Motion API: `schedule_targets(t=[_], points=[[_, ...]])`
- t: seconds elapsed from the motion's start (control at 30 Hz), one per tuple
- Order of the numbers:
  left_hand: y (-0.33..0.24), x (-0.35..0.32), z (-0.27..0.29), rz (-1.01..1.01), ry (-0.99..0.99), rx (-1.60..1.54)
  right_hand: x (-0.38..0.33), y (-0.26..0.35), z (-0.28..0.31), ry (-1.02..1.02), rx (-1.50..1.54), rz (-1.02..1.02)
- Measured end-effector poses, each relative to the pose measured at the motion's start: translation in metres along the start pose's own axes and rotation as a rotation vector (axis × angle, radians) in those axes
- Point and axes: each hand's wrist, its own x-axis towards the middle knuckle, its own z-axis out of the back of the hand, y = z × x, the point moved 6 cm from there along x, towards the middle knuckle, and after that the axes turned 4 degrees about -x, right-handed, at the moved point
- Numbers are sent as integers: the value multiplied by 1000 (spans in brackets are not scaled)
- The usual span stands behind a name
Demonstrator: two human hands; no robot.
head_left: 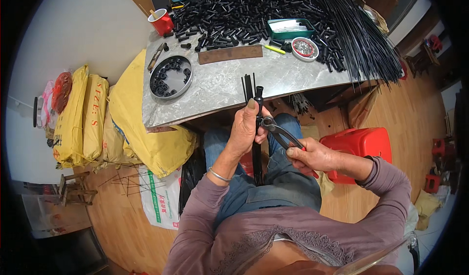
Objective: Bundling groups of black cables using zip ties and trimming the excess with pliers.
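My left hand [242, 127] is wrapped round a bundle of thin black rods [257, 165], held upright over my lap. Their tips stick up past my thumb, beside a black flared tube [259, 92] in the same grip. My right hand [312, 156] is closed on the red-covered handles of end-cutting pincers [281, 132]. The dark metal jaws are at the fingers of my left hand, against or just beside the black pieces; the exact contact is hidden. Both hands are just in front of the near table edge.
On the grey marbled table [215, 82] lie a heap of black tubes [224, 14], long black rods [356, 31], a round tin [171, 92], a wooden strip [229, 54], a green tray [291, 32] and a red cup [161, 23]. A red stool [364, 148] stands right; yellow sacks [93, 119] stand left.
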Motion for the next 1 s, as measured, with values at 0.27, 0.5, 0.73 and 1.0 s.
schedule_targets(t=[0.27, 0.5, 0.73, 1.0], points=[[-3, 15, 13, 0, -20, -9, 9, 18, 13, 11, -30, 88], [1, 20, 29, 23, -174, -5, 2, 95, 129, -1064, -981, 603], [3, 22, 26, -28, -153, 35, 47, 120, 224, -1164, -1133, 244], [1, 26, 28, -25, -176, 47, 78, 128, 241, -1097, -1271, 157]])
